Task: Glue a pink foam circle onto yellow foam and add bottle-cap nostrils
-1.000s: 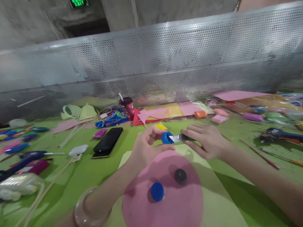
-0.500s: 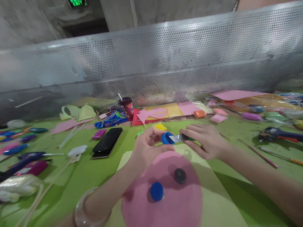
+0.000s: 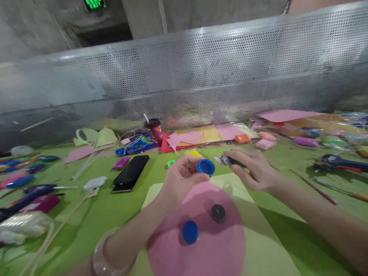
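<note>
My left hand pinches a blue bottle cap by its side, its hollow facing me and to the right. A utility knife is gripped in my right hand; its blade points left, a short gap away from the cap. Below both hands lies a pink paper circle on a pale yellow sheet. Resting on the circle are a second blue cap and a dark grey cap.
Left of my hands lie a black phone, a purple packet and a glue gun. A cup with a straw and coloured paper stand behind, before a perforated metal panel. Pliers lie at right.
The knife blade has come out of the cap and moved right, apart from it. My left hand has turned the cap so more of its inside shows.
</note>
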Demonstrator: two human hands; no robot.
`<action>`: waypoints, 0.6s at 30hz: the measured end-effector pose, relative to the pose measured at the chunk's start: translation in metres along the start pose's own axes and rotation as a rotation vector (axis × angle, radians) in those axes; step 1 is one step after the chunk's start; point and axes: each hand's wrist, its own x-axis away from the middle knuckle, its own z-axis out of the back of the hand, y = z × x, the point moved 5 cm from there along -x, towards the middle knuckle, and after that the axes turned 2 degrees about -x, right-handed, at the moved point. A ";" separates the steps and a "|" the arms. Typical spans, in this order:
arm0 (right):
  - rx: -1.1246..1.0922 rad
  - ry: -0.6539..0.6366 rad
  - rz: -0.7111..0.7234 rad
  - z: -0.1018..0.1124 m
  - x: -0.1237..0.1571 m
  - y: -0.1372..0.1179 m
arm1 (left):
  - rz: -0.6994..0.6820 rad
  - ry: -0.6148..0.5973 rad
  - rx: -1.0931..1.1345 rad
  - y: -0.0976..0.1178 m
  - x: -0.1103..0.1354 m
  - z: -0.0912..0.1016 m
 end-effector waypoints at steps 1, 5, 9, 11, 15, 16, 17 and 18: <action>-0.005 0.004 -0.019 0.000 0.000 0.002 | -0.019 -0.002 0.009 0.000 -0.002 0.001; 0.002 -0.049 -0.025 -0.004 0.001 0.001 | -0.060 -0.060 0.015 -0.003 -0.007 0.003; 0.010 -0.116 0.020 -0.008 0.001 -0.005 | -0.114 -0.086 0.030 -0.004 -0.007 0.004; 0.030 -0.131 0.041 -0.008 0.001 -0.007 | -0.153 -0.072 0.043 -0.002 -0.008 0.005; 0.083 -0.145 0.039 -0.008 0.000 -0.007 | -0.197 -0.068 0.014 0.000 -0.008 0.005; 0.095 -0.152 0.035 -0.009 0.000 -0.007 | -0.211 -0.065 -0.003 0.000 -0.008 0.006; 0.107 -0.160 0.032 -0.009 0.000 -0.006 | -0.226 -0.059 -0.018 0.001 -0.008 0.006; 0.121 -0.167 0.027 -0.010 0.000 -0.006 | -0.238 -0.053 -0.034 0.001 -0.008 0.006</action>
